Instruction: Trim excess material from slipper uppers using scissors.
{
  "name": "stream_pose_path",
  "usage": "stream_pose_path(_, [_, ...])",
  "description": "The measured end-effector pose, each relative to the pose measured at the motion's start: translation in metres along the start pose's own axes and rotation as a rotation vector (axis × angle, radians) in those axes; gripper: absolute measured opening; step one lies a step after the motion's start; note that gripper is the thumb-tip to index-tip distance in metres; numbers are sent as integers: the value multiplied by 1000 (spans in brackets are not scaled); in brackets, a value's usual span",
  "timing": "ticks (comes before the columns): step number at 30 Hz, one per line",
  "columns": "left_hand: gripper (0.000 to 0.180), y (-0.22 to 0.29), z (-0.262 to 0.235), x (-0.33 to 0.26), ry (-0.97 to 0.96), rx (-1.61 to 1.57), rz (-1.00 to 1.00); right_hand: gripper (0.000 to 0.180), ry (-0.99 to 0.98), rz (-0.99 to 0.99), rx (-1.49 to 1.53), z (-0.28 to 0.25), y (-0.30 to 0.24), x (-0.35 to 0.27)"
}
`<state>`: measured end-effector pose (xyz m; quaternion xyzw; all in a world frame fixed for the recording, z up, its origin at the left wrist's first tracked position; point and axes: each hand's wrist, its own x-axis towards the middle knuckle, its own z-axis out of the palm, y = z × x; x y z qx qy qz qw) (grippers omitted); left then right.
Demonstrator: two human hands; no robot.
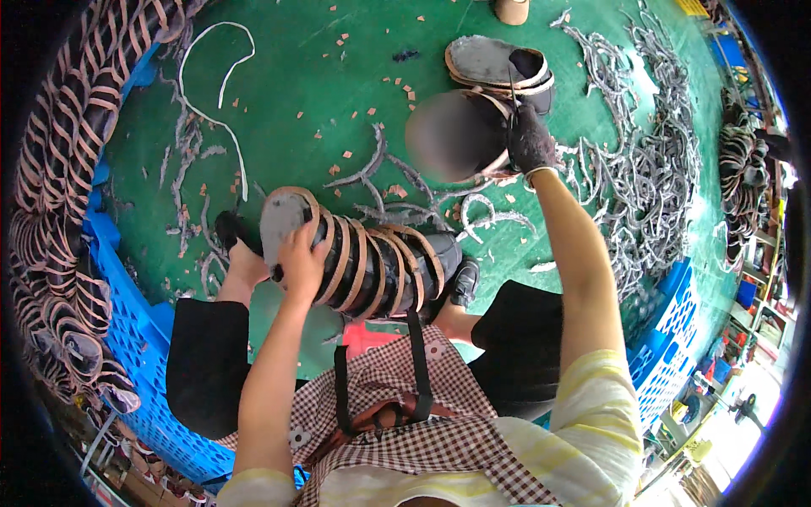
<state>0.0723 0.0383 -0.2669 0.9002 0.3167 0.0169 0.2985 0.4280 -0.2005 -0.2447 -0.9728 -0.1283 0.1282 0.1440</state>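
A row of dark shoe soles with tan rims [376, 266] lies across my lap, stacked side by side. My bare left hand [300, 253] rests on the grey sole at the row's left end, fingers curled over its edge. My right hand [530, 139], in a black glove, is stretched out over the green floor and grips another dark sole with a tan rim [500, 106]; part of that sole is blurred. A thin dark tool seems to stick up from the glove; I cannot tell what it is.
Two more soles [494, 61] lie on the green floor [321, 101] beyond my right hand. Grey trimmed strips [642, 169] are heaped at the right, and a white strip [211, 84] lies at the left. Blue crates stand at left [135, 338], full of soles, and at right [667, 338].
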Motion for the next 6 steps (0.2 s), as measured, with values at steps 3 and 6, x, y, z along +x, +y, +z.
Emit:
stream_pose_path(3, [38, 82, -6, 23, 96, -255, 288, 42, 33, -310, 193, -27, -45, -21])
stream_pose_path(6, [40, 131, -13, 36, 52, -381, 422, 47, 117, -633, 297, -37, -74, -36])
